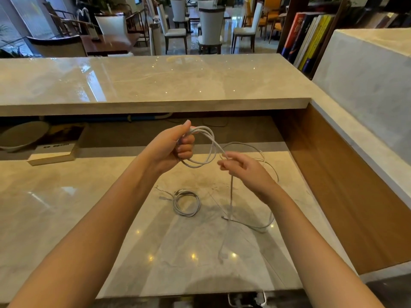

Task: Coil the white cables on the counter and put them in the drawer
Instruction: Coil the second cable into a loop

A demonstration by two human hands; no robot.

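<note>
My left hand [175, 145] grips a few loops of a white cable [209, 150] above the marble counter [66, 207]. My right hand [242, 170] pinches the same cable's loose run just right of the loops; its tail hangs down and trails over the counter [253, 226] to the right. A second white cable [186, 202] lies coiled on the counter below my hands, one plug end sticking out to the left. The drawer is not clearly in view; only a metal handle [246, 300] shows under the counter's front edge.
A raised marble ledge [133, 81] runs across behind the counter, with a book [55, 150] and a pale bowl [20, 135] in the recess under it at left. A wood-panelled wall [333, 174] closes the right side. Chairs and bookshelves stand beyond.
</note>
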